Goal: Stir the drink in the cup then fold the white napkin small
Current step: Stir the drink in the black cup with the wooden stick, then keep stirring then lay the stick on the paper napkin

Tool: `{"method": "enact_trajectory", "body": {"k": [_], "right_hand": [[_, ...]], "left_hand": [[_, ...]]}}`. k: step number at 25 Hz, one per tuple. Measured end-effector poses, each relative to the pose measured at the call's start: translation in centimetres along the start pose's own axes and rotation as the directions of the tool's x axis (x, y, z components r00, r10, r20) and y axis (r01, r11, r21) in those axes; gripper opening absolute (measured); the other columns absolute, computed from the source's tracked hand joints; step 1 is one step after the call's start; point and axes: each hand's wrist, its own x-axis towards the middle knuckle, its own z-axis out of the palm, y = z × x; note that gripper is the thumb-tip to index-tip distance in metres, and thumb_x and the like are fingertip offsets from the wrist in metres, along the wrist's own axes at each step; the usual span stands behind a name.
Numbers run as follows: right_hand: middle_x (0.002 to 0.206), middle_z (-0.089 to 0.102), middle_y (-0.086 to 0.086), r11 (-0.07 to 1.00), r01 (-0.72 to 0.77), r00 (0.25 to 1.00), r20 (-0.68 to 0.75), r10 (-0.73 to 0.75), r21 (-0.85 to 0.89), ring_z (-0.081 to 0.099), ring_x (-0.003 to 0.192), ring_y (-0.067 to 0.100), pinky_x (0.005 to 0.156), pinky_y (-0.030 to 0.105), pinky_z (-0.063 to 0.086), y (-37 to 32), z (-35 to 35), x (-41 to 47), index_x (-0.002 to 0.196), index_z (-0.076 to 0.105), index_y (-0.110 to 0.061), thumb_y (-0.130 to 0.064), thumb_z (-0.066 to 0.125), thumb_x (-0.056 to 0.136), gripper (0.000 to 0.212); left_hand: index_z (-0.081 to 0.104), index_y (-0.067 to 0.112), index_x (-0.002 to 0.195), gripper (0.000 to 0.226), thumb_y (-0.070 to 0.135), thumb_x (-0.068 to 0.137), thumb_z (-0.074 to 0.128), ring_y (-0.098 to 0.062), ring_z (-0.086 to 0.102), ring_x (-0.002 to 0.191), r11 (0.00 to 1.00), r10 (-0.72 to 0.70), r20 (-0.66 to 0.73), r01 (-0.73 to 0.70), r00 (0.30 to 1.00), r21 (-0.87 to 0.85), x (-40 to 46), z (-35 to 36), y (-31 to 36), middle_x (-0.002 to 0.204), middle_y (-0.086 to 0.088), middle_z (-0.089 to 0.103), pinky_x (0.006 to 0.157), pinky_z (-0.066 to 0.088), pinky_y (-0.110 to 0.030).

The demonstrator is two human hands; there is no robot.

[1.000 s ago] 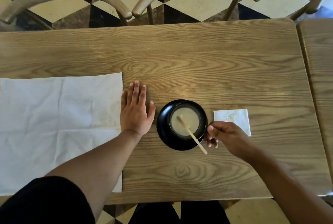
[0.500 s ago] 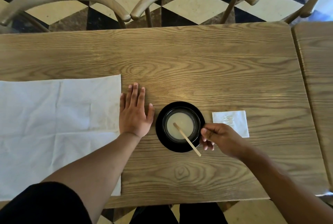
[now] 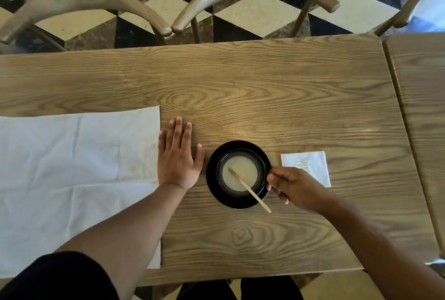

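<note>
My left hand (image 3: 177,157) rests flat, unclenched, beside the white napkin (image 3: 72,179); my right hand (image 3: 292,187) pinches the cup (image 3: 240,172) rim, steadying it; wooden stirrer (image 3: 249,189) leans free.

Left hand (image 3: 177,157) flat, palm down on the counter (image 3: 265,87), fingers straight and nearly together, thumb out to the side; forearm bare, dark sleeve at upper arm. Right hand (image 3: 295,187) curled, knuckles up, fingers bent inward; forearm bare, angled in from lower right.
</note>
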Motion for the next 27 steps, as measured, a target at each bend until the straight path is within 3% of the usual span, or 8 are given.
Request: {"method": "enact_trajectory", "body": {"k": [9, 20, 24, 27], "right_hand": [[0.065, 0.054, -0.004, 1.0, 0.007, 0.999, -0.041, -0.007, 0.014, 0.048, 0.057, 0.013, 0.063, 0.03, 0.043, -0.3, -0.1, 0.3, 0.071, 0.057, -0.036, -0.024, 0.052, 0.104, 0.036], [0.067, 0.058, -0.005, 0.999, 0.021, 0.999, -0.05, -0.02, 0.029, 0.053, 0.059, 0.014, 0.065, 0.032, 0.046, -0.6, -0.5, 0.5, 0.077, 0.06, -0.034, -0.024, 0.053, 0.104, 0.03], [0.074, 0.07, 0.004, 0.997, 0.028, 0.976, -0.219, -0.013, 0.069, 0.061, 0.057, 0.014, 0.064, 0.028, 0.05, -0.9, -0.4, -0.5, 0.101, 0.061, -0.032, -0.028, 0.055, 0.103, 0.008], [0.073, 0.07, 0.001, 0.998, -0.002, 0.906, -0.422, 0.03, 0.067, 0.06, 0.058, 0.015, 0.068, 0.038, 0.051, -0.9, -0.1, -2.1, 0.09, 0.062, -0.026, -0.032, 0.055, 0.102, 0.015]], "left_hand": [[0.033, 0.012, 0.159, 0.069, 0.049, 0.101, 0.029, -0.026, 0.011, 0.16, 1.0, -0.004, 0.006, 0.004, 1.0, -0.001, 0.0, 0.1, -0.1, 0.171, -0.011, 0.021, 0.13, 0.009, -0.048], [0.033, 0.012, 0.159, 0.069, 0.05, 0.101, 0.029, -0.026, 0.013, 0.16, 1.0, -0.002, -0.002, 0.002, 1.0, 0.004, 0.0, 0.2, -0.1, 0.17, -0.011, 0.022, 0.13, 0.012, -0.049], [0.033, 0.012, 0.159, 0.069, 0.05, 0.101, 0.029, -0.026, 0.012, 0.16, 1.0, -0.002, 0.007, 0.002, 1.0, 0.011, -0.1, 0.1, -0.2, 0.171, -0.011, 0.021, 0.13, 0.011, -0.049], [0.033, 0.012, 0.159, 0.069, 0.05, 0.101, 0.029, -0.026, 0.012, 0.16, 1.0, -0.003, 0.004, 0.003, 1.0, 0.007, -0.1, 0.2, -0.2, 0.171, -0.01, 0.021, 0.13, 0.011, -0.049]]}}
